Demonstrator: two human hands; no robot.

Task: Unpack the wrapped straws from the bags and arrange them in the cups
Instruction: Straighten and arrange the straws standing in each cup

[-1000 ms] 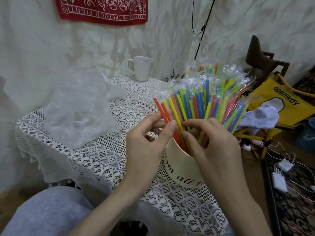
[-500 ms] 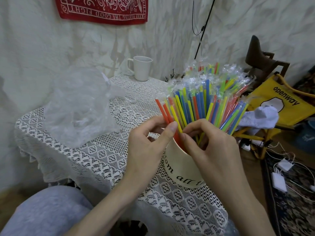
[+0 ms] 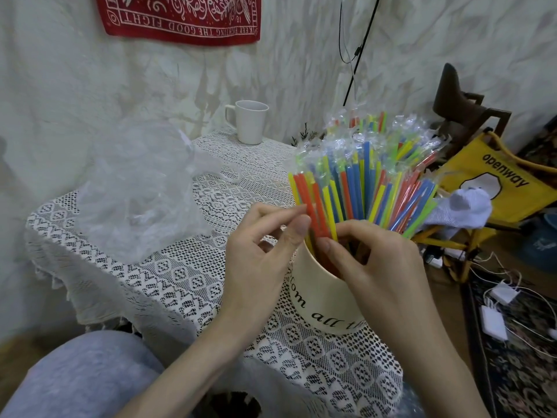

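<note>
**Lots of straws in the cup, one mug left to fill**

A big bunch of wrapped straws (image 3: 364, 188) stands in the cream cup (image 3: 324, 300) with black writing on it. The cup sits near the front edge of the lace table (image 3: 168, 276). The straws are red, yellow, blue and green, and they fan out like a flower.

The left hand (image 3: 259, 254) pinches a red straw between thumb and fingers, right at the cup's rim. The right hand (image 3: 376, 260) has its fingers curled in among the straws by the rim, holding some of them.

A floppy clear bag (image 3: 132, 188) lies on the left side of the table. It looks empty, but I cannot tell for sure. A white mug (image 3: 250, 122) stands at the back, well apart, and I see no straws in it.

So I think most of the job is done. The hands are just tidying the bunch. The white mug may need some straws too.
</note>
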